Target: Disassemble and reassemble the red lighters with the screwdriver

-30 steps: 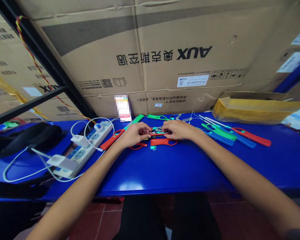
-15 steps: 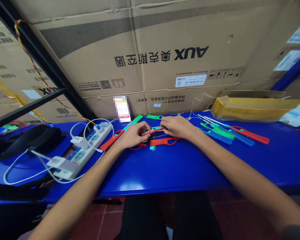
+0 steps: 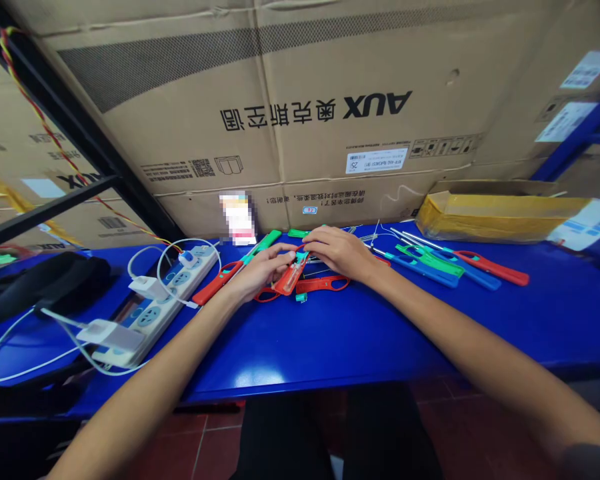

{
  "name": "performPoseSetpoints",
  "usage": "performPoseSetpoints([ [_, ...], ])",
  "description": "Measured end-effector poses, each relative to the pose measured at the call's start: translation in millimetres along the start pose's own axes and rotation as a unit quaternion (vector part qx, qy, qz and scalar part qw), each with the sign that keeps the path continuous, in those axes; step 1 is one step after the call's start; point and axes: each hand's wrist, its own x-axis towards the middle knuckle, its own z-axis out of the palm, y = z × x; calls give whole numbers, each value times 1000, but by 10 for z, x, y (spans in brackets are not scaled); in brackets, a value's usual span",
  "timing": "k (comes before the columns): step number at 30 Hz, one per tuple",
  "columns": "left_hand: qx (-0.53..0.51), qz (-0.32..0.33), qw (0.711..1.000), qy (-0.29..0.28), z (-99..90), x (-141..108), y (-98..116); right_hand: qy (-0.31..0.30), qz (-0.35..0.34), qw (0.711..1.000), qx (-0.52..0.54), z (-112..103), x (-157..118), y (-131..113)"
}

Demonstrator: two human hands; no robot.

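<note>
Head view has both hands busy over one red housing near the middle of the blue surface. It's tilted, lower end toward the person and a bit left, and I can't tell if it's touching the surface.

Left hand has its grip pinching the housing along the side, thumb and fingers on it. Right hand is curled at the upper end, by a small green part. Its fingertips are partly hidden, so no clue whether that grip is pinching anything or just resting there.

Progress-wise, I'd call it midway: the housing looks open with a clear piece exposed inside, so it isn't closed up. A red shell lies just beside it with a small green cylinder near its edge, both loose. Over on the right, the blue-handled lighters and red-handled lighter look put together, metal rods and all, same for the red lighter beside the power strip. Too small to tell what other bits are missing.
</note>
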Motion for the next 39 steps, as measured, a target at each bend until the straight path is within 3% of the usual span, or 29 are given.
performPoseSetpoints([
  [4, 4, -37, 998, -47, 64, -37, 32, -2, 6, 1000, 22, 83, 0, -94],
  [10, -7, -13, 999, -43, 60, -47, 69, 34, 50, 989, 132, 108, 41, -243],
  [15, -45, 5, 999, -10, 63, -38, 69, 100, 170, 946, 257, 131, 80, -230],
  [18, -32, 20, 999, -7, 74, -38, 61, 2, 219, 911, 349, 99, 62, -160],
  [21, -25, 42, 999, -6, 92, -35, 41, -125, 192, 871, 434, 37, 22, -103],
  [23, -20, 47, 999, 0, 107, -33, 27, -172, 186, 847, 468, 16, -2, -88],
  [29, 32, 68, 997, 24, 93, -18, 30, -167, 180, 816, 523, 90, -25, -101],
  [32, 86, 88, 992, 33, 11, 10, 38, -178, 191, 814, 519, 96, -34, -41],
  [36, 183, 74, 979, 49, -148, 57, 27, -200, 196, 847, 453, 34, -48, 138],
  [39, 184, 62, 978, 72, -237, 86, 12, -226, 179, 863, 414, -35, -87, 258],
])
